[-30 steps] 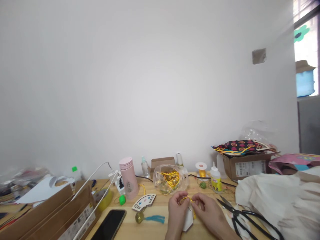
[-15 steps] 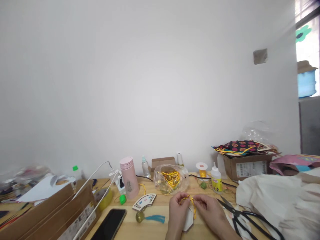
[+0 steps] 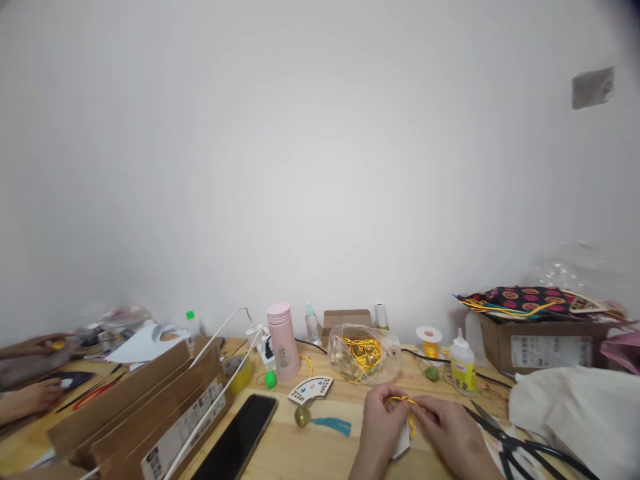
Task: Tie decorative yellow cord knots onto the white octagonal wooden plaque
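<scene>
Over the front of the wooden table, my left hand and my right hand are close together. Both pinch a thin yellow cord, which runs between the fingertips in a loop with an end hanging down. Below it, partly covered by my left hand, is a white flat piece with angled edges; whether it is tied to the cord I cannot tell. Black-handled scissors lie open by my right hand. Left of my hands lies a fan-shaped decorated piece with a gold bell and blue tassel.
Behind my hands are a plastic bag of yellow cords, a cord spool and a glue bottle. A pink tumbler, phone and cardboard box stand left. Another person's hand shows far left.
The view has swung left, so everything sits further right in it. Another person's hands have come into view at the left edge. My hands keep their pinch on the yellow cord.
</scene>
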The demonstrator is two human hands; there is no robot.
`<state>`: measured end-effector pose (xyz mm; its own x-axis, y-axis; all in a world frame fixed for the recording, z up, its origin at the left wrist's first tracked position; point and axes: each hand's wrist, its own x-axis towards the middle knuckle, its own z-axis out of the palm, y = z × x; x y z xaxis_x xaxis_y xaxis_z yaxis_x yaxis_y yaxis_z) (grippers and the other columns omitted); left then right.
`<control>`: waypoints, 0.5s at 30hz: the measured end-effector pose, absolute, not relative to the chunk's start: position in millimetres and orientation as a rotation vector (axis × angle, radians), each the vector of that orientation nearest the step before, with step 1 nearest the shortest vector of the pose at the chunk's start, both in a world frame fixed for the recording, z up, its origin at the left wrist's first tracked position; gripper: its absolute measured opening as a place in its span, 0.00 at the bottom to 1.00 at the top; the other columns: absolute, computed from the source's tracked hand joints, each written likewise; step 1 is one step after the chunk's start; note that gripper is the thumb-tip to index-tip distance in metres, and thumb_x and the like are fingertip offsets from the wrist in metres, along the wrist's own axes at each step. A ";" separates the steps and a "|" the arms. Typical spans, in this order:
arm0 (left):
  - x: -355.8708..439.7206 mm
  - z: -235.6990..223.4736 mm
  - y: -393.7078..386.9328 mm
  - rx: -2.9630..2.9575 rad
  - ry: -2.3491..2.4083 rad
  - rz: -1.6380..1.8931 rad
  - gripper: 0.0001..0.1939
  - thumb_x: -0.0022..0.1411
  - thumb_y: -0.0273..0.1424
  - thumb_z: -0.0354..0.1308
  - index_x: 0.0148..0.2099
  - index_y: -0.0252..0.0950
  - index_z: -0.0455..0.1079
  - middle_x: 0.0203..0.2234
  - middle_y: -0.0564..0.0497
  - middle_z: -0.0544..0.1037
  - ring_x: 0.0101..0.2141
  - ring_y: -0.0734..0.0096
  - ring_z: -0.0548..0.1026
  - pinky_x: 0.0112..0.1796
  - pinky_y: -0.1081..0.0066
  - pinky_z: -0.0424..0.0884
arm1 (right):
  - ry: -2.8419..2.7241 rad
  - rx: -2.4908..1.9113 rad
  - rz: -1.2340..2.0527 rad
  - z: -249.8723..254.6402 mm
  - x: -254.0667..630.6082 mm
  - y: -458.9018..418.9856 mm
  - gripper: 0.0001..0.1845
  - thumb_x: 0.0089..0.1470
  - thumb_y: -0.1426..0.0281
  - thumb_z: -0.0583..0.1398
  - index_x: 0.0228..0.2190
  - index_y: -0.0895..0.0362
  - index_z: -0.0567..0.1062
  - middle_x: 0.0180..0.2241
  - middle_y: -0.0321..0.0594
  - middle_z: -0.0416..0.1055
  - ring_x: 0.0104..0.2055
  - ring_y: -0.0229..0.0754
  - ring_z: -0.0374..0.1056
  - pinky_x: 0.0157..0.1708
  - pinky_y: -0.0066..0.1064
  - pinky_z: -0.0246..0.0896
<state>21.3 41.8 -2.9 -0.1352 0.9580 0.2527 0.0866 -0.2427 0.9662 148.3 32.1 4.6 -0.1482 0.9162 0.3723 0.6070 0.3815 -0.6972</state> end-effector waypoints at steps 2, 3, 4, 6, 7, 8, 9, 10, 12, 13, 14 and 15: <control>21.5 -4.6 41.3 1.414 1.254 1.460 0.06 0.39 0.21 0.54 0.25 0.31 0.70 0.22 0.49 0.74 0.27 0.67 0.70 0.30 0.73 0.64 | -1.852 -1.263 0.555 3.4 149.3 33.1 0.15 0.44 0.60 0.51 0.23 0.51 0.75 0.20 0.35 0.72 0.23 0.41 0.64 0.21 0.25 0.52; 21.6 -5.0 41.1 1.422 1.261 1.444 0.06 0.40 0.22 0.55 0.25 0.31 0.70 0.22 0.49 0.74 0.27 0.67 0.70 0.30 0.73 0.64 | -1.846 -1.233 0.589 3.0 149.8 33.6 0.14 0.44 0.60 0.51 0.24 0.51 0.75 0.21 0.36 0.72 0.24 0.42 0.65 0.22 0.26 0.53; 21.7 -5.2 40.9 1.421 1.267 1.425 0.06 0.40 0.23 0.55 0.26 0.31 0.71 0.22 0.49 0.75 0.27 0.67 0.70 0.29 0.73 0.65 | -1.836 -1.208 0.618 2.7 150.3 34.2 0.14 0.44 0.60 0.51 0.24 0.51 0.75 0.21 0.36 0.73 0.25 0.42 0.66 0.23 0.26 0.55; 22.1 -4.9 40.5 1.412 1.263 1.390 0.07 0.41 0.24 0.55 0.27 0.31 0.72 0.23 0.48 0.76 0.27 0.67 0.71 0.29 0.72 0.65 | -1.813 -1.180 0.655 2.1 151.4 35.3 0.15 0.43 0.59 0.52 0.23 0.52 0.75 0.21 0.37 0.73 0.26 0.44 0.66 0.25 0.27 0.57; 22.3 -4.5 40.3 1.407 1.261 1.382 0.08 0.41 0.25 0.55 0.27 0.30 0.72 0.23 0.47 0.76 0.27 0.66 0.71 0.29 0.72 0.66 | -1.805 -1.173 0.666 1.7 152.0 35.8 0.15 0.42 0.59 0.52 0.23 0.52 0.75 0.21 0.38 0.73 0.26 0.44 0.66 0.26 0.27 0.57; 22.4 -3.9 39.9 1.405 1.260 1.377 0.08 0.41 0.25 0.55 0.27 0.31 0.73 0.23 0.47 0.77 0.27 0.65 0.71 0.30 0.71 0.66 | -1.804 -1.171 0.673 1.2 152.5 36.4 0.15 0.42 0.59 0.52 0.24 0.52 0.75 0.22 0.38 0.73 0.27 0.45 0.67 0.27 0.28 0.58; 22.6 -3.3 39.5 1.403 1.261 1.375 0.08 0.41 0.26 0.55 0.27 0.31 0.73 0.23 0.47 0.77 0.27 0.65 0.71 0.30 0.71 0.66 | -1.813 -1.176 0.676 0.6 153.1 37.0 0.15 0.42 0.59 0.52 0.25 0.52 0.75 0.23 0.38 0.74 0.27 0.45 0.67 0.28 0.28 0.58; 22.7 -2.7 39.1 1.400 1.265 1.368 0.07 0.41 0.26 0.56 0.26 0.31 0.73 0.23 0.47 0.77 0.27 0.64 0.71 0.29 0.71 0.66 | -1.829 -1.185 0.676 0.0 153.5 37.7 0.15 0.43 0.59 0.52 0.26 0.51 0.75 0.24 0.38 0.74 0.28 0.45 0.67 0.29 0.29 0.58; 22.6 -2.2 38.3 1.378 1.309 1.354 0.07 0.41 0.27 0.56 0.25 0.31 0.73 0.21 0.47 0.77 0.25 0.64 0.71 0.26 0.71 0.66 | -1.859 -1.215 0.669 -1.5 154.3 39.2 0.14 0.43 0.59 0.52 0.27 0.51 0.75 0.25 0.38 0.74 0.29 0.46 0.67 0.30 0.30 0.59; 22.4 -2.4 38.2 1.368 1.342 1.352 0.07 0.40 0.27 0.56 0.25 0.31 0.73 0.21 0.47 0.77 0.25 0.64 0.71 0.25 0.71 0.65 | -1.872 -1.231 0.664 -2.2 154.7 40.2 0.14 0.43 0.59 0.52 0.26 0.50 0.75 0.24 0.38 0.74 0.29 0.46 0.67 0.31 0.30 0.59; 22.2 -3.1 38.2 1.355 1.379 1.359 0.07 0.40 0.28 0.57 0.25 0.31 0.73 0.21 0.47 0.77 0.25 0.64 0.71 0.25 0.71 0.65 | -1.883 -1.243 0.662 -3.0 155.0 41.2 0.14 0.43 0.59 0.52 0.26 0.50 0.75 0.24 0.37 0.74 0.29 0.46 0.67 0.31 0.30 0.59; 22.0 -4.1 38.4 1.341 1.413 1.371 0.08 0.39 0.28 0.58 0.25 0.31 0.73 0.21 0.47 0.76 0.24 0.64 0.71 0.25 0.71 0.65 | -1.890 -1.247 0.663 -3.7 155.4 42.3 0.15 0.43 0.58 0.52 0.25 0.51 0.75 0.25 0.38 0.74 0.29 0.46 0.67 0.32 0.30 0.59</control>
